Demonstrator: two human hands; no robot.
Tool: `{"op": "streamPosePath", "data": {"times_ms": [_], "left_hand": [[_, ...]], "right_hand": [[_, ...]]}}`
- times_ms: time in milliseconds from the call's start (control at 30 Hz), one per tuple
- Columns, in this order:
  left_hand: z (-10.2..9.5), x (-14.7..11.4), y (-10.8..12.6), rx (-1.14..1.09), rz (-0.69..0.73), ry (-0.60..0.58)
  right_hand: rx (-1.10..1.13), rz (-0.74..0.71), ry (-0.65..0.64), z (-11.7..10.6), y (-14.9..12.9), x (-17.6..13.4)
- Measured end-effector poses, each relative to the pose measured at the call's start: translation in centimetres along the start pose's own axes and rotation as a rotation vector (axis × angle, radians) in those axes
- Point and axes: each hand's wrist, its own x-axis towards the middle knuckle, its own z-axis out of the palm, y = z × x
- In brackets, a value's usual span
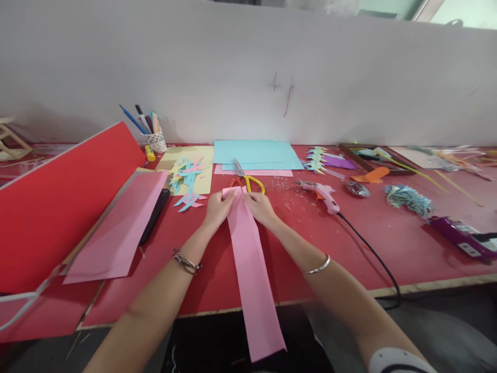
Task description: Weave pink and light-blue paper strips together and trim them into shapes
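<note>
A long strip of pink paper [254, 274] hangs from my two hands, running over the red table's front edge toward my lap. My left hand [220, 208] pinches its top left corner. At the top right, my right hand [261, 207] is closed on the same end, where a small slit or split shows between the hands. Just beyond my fingers lies a pair of scissors [248, 178] with yellow and red handles, partly hidden by the paper and my hands.
Left are a red board [66, 207], pink sheets [120, 228] and cut paper pieces [189, 178]. Blue sheets [252, 154] lie at the back. A corded pink glue gun [320, 194], a string bundle [408, 200] and a purple power strip [462, 235] lie right.
</note>
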Motion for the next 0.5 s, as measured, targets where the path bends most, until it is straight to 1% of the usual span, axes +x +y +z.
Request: {"op": "streamPosePath", "data": {"times_ms": [267,500], "left_hand": [[0.03,0.00,-0.09,0.004,-0.009,0.025],[-0.07,0.13,-0.09,0.010,-0.051,-0.052]], "right_hand": [[0.020,0.050,0.015,-0.04,0.17,0.25],[0.042,0.058,0.019,-0.16,0.43,0.35]]}}
